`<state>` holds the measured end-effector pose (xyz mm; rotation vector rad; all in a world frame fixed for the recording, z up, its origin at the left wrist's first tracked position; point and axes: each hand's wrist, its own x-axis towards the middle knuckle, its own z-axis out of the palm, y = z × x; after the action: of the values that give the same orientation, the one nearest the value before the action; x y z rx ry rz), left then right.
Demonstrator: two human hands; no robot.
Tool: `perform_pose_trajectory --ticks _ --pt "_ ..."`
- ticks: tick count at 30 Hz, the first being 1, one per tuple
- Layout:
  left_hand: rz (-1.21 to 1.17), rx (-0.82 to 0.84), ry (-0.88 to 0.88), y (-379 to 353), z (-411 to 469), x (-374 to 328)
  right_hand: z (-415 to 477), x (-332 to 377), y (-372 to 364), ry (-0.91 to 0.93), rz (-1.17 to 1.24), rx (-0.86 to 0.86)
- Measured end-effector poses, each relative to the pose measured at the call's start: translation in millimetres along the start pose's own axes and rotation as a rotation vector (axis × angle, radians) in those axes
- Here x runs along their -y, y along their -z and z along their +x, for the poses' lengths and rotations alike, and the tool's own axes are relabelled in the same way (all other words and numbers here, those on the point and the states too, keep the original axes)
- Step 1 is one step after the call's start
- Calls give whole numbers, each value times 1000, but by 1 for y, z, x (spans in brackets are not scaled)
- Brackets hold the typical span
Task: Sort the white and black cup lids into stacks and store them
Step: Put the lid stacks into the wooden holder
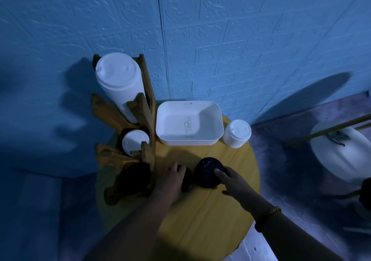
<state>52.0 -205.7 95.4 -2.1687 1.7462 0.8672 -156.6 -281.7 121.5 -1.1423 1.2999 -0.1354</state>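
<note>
Two stacks of black cup lids stand on the round yellow table (200, 220). My left hand (170, 182) lies over the smaller black stack (187, 180), fingers curved round it. The taller black stack (207, 173) stands to its right, and my right hand (233, 181) touches its right side with an extended finger. A short stack of white lids (236, 133) stands at the table's back right. A wooden rack (147, 132) on the left holds a tall white lid stack (119, 84), a shorter white one (134, 141) and black lids (136, 175) in its lowest slot.
A white rectangular bin (189, 123) with nothing in it stands at the back of the table against the blue wall. To the right, on the floor, a white round object (341, 156) with yellow rods. The scene is dim.
</note>
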Motion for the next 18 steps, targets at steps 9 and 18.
perform_pose_trajectory --ticks 9,18 --pt "-260 -354 -30 39 -24 -5 2 0 4 5 2 -10" --pt "-317 -390 -226 75 -27 -36 -25 30 9 233 28 -287"
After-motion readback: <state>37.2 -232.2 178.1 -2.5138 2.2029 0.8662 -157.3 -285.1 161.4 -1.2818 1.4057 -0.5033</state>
